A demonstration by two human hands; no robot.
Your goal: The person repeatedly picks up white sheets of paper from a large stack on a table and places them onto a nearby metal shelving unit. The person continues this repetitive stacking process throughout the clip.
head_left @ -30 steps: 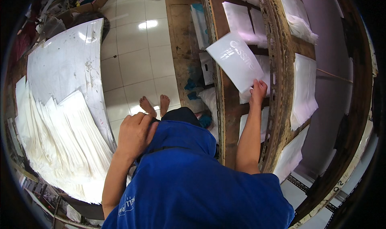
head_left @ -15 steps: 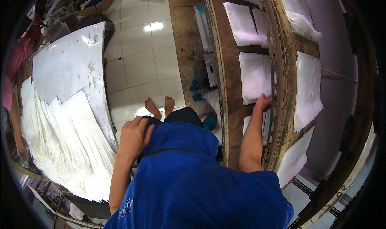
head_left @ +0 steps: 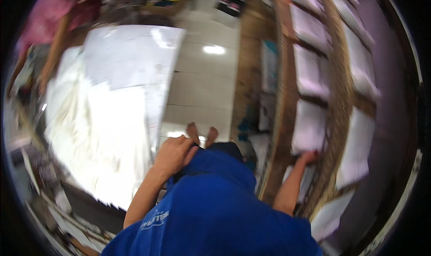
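My right hand (head_left: 309, 157) reaches into a wooden shelf on the right, at the near edge of a flat stack of white sheets (head_left: 310, 126). Its fingers are blurred, so whether they grip the stack is unclear. Beside my waist, above my dark trousers, my left hand (head_left: 175, 156) has its thumb apart from loosely bent fingers, with nothing visible in it. To its left, a large overlapping spread of thin white sheets (head_left: 119, 139) covers the near part of a table.
The white tabletop (head_left: 130, 54) stands left of a tiled floor aisle (head_left: 204, 83). More white stacks (head_left: 310, 72) lie along the shelf (head_left: 283, 90). A person in pink (head_left: 47, 20) is at the far left. Dark items (head_left: 230, 5) lie at the aisle's far end.
My view has swung, so the table, shelf and both hands sit farther right and the picture is blurred. My right hand stays by the same stack; my left stays near my waist.
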